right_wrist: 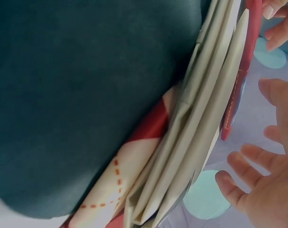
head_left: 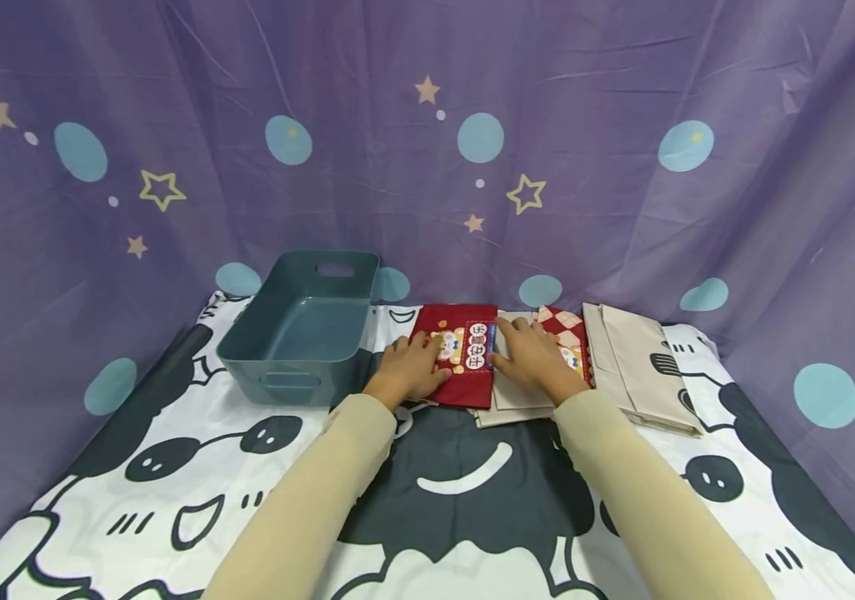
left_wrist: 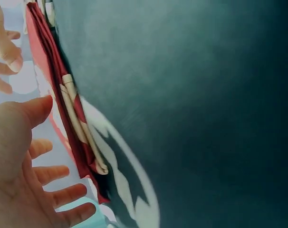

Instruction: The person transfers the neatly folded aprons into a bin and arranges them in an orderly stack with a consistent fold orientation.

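Note:
A folded red fabric piece (head_left: 465, 387) with a cartoon print and white lettering lies at the middle of the bed-like surface. My left hand (head_left: 408, 367) is over its left edge, fingers spread. At its right edge is my right hand (head_left: 536, 358), fingers loosely extended above a folded beige fabric piece (head_left: 513, 400). Whether the fingertips touch the cloth is hard to tell. In the left wrist view, the layered red edge (left_wrist: 53, 71) shows beside my thumb. Stacked beige folds (right_wrist: 196, 118) appear near my right hand (right_wrist: 272, 166) in the right wrist view.
A teal plastic bin (head_left: 288, 371) with handle slots stands at the left. Right of my hands are a red-and-cream checked cloth (head_left: 566, 325) and a larger folded beige fabric piece (head_left: 637, 358). A purple starred curtain (head_left: 427, 208) hangs behind the cartoon-print cover (head_left: 465, 517).

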Tool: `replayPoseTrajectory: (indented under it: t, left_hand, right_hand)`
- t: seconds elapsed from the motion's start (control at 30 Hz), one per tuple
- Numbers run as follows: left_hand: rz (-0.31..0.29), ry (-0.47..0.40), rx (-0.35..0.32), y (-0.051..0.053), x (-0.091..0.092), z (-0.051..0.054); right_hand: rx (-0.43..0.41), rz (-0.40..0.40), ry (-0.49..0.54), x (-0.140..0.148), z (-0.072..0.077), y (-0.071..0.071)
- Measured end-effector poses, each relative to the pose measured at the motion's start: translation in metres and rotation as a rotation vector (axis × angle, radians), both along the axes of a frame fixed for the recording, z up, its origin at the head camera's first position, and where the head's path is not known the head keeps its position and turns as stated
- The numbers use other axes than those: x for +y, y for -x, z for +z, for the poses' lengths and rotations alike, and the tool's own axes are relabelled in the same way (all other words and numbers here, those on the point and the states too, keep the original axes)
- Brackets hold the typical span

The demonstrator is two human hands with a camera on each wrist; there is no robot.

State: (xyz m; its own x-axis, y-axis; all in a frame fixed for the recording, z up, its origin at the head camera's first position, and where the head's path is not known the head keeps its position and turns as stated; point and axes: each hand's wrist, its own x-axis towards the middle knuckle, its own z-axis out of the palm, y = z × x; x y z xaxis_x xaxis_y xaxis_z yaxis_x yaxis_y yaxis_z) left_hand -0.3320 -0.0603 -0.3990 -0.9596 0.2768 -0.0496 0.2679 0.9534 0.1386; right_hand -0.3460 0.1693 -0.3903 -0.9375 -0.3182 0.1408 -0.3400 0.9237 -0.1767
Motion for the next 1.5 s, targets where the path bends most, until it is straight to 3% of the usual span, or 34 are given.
replayPoseTrajectory:
  t: [0.4, 0.67, 0.97, 1.17, 1.5]
  left_hand:
    - [0.139, 0.007, -0.050, 0.007, 0.006, 0.000]
    - [0.219, -0.027, -0.041, 0.007, 0.009, 0.000]
    - [0.288, -0.107, -0.039, 0.007, 0.006, 0.000]
    - [0.313, -0.217, -0.061, 0.011, 0.001, -0.001]
    - [0.327, -0.355, -0.021, 0.016, -0.008, -0.001]
  right_hand:
    - [-0.014, -0.016, -0.013, -0.019, -0.001, 0.010]
    - [-0.102, -0.081, 0.066, -0.029, -0.002, 0.014]
    - [-0.119, -0.075, 0.154, -0.032, -0.009, 0.016]
    - [-0.150, -0.087, 0.279, -0.032, -0.010, 0.018]
    - [-0.196, -0.171, 0.498, -0.031, -0.008, 0.018]
